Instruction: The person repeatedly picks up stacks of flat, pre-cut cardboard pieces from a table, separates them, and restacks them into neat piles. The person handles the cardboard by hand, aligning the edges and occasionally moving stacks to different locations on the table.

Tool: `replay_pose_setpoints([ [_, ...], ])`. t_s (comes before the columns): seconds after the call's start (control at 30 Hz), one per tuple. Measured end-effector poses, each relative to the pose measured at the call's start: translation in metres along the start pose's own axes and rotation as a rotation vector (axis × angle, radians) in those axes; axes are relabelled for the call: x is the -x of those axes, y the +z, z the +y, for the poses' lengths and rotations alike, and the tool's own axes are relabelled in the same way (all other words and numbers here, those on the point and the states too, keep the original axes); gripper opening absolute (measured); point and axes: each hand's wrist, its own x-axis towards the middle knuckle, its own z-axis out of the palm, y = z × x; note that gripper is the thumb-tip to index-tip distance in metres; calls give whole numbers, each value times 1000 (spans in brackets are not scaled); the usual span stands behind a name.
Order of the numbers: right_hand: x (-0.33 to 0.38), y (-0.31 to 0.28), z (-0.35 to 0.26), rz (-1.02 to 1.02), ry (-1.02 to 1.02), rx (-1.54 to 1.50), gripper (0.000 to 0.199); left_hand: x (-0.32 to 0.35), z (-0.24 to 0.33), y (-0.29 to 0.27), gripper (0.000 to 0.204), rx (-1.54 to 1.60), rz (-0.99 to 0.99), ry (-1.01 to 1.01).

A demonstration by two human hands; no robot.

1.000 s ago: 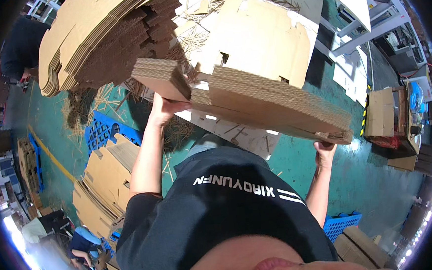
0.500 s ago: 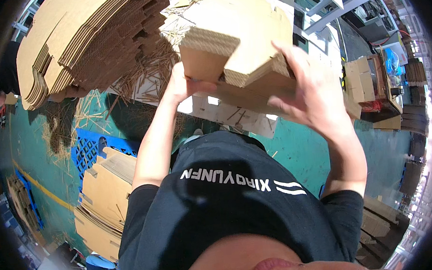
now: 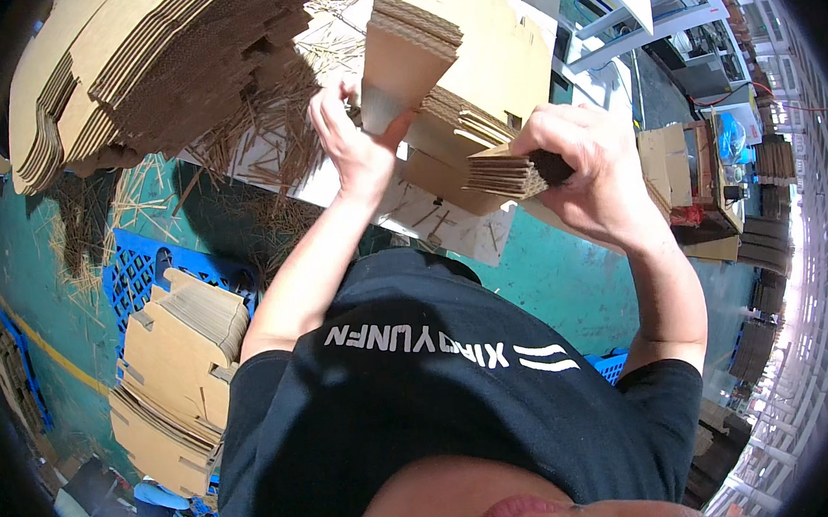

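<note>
Near the front edge of the worktable lies a thick stack of die-cut corrugated cardboard sheets (image 3: 497, 59). One bunch of its flaps, a cardboard block (image 3: 408, 60), stands tilted up at the left. My left hand (image 3: 360, 146) grips the lower end of that block, thumb across its near side and fingers at its left. Wrapped round a smaller bundle of cardboard flaps (image 3: 506, 174) at the right is my right hand (image 3: 583, 158), with the layered ends poking out leftward. Part of the stack under my hands is hidden.
A tall pile of cardboard sheets (image 3: 160, 56) stands at the far left. Cardboard scrap strips (image 3: 274, 144) litter the white tabletop (image 3: 431, 224) and floor. More cut cardboard (image 3: 179, 368) sits by a blue pallet (image 3: 135, 266) at my left. Cardboard boxes (image 3: 664, 163) stand at the right.
The left block has tilted further up, with my left hand now at its lower end. My right hand, spread before, has closed round the right bundle, which has swung nearer me.
</note>
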Motion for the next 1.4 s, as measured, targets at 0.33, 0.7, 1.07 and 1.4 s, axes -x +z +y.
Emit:
replay_pose_setpoints([
  [0.33, -9, -16, 30, -150, -200, -111, 26, -19, 56, 6, 72, 16, -583, 306],
  [0.7, -9, -23, 47, -137, -229, -114, 26, -32, 58, 28, 14, -4, -424, 474],
  [1.07, -11, -21, 58, -78, -227, -168, 23, -62, 62, 11, 24, 47, -958, 402],
  [1.4, -12, -21, 57, -21, -195, -183, 22, -64, 54, 22, 14, 15, -902, 465],
])
